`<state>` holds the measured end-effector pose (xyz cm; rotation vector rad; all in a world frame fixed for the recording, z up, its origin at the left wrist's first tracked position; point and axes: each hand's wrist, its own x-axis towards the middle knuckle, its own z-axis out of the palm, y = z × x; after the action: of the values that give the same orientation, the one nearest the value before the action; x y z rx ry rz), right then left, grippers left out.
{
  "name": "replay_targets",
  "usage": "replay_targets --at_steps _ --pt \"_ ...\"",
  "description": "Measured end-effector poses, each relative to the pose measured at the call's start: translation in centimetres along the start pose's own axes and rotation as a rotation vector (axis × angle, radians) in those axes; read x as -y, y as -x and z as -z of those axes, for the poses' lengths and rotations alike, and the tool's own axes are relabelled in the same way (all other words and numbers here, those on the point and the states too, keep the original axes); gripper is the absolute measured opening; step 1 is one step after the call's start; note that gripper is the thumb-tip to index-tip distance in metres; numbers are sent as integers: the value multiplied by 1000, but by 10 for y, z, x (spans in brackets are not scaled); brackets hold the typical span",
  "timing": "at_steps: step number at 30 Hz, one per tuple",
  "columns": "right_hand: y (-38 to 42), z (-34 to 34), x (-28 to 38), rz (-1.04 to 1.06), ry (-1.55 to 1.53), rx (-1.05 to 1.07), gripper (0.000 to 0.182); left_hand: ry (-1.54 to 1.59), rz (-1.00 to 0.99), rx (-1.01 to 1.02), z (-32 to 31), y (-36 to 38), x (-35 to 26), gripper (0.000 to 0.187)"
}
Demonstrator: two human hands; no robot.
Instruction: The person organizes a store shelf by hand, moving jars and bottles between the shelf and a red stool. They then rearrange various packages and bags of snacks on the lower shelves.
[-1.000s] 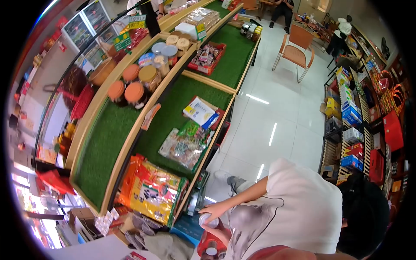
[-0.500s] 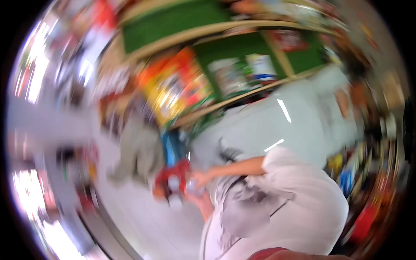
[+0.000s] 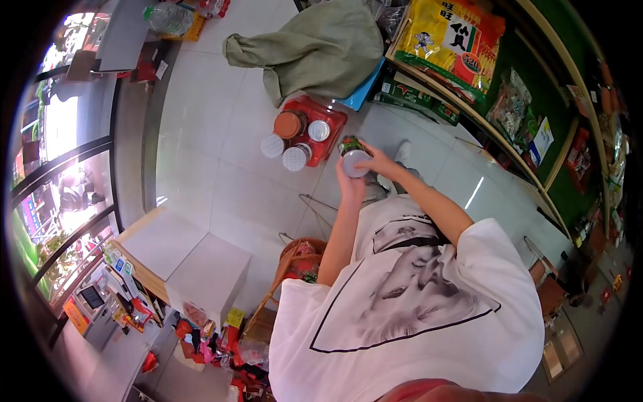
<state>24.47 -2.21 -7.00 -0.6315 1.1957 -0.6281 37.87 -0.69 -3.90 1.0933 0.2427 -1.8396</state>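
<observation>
Both of my hands hold one jar (image 3: 355, 163) with a pale round lid and dark, green-patterned sides. My left hand (image 3: 349, 185) wraps its near side, and my right hand (image 3: 379, 161) grips it from the right, fingers across the lid's edge. Just left of them, a red plastic tray or crate (image 3: 326, 115) stands on the floor. An orange-lidded jar (image 3: 289, 124) and a jar with a silvery lid (image 3: 319, 130) are on it. A white-lidded jar (image 3: 295, 158) and another pale-lidded one (image 3: 272, 145) stand at its near left edge.
An olive cloth (image 3: 321, 50) lies beyond the red tray. Green-backed shelves (image 3: 469, 110) with a yellow snack bag (image 3: 447, 40) run along the right. A white box (image 3: 207, 271) and a wicker basket (image 3: 295, 261) stand at the lower left. A large clear bottle (image 3: 167, 19) is at the upper left.
The view has turned and sharpened, so the shelves now appear at the right and the red tray higher up. The jar is still between my hands.
</observation>
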Motion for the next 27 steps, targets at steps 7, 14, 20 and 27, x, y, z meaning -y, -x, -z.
replay_targets --at_steps 7,14,20,27 --pt "-92 -28 1 35 15 42 96 57 -46 -140 24 -72 -54 53" --pt "-140 -45 3 34 92 70 94 13 69 -86 61 -132 -87 57" --pt "-167 -42 -8 222 218 24 66 -95 115 -151 11 -122 -100 69" --pt "-154 -44 10 -19 270 3 111 -91 78 -160 49 -152 -104 66"
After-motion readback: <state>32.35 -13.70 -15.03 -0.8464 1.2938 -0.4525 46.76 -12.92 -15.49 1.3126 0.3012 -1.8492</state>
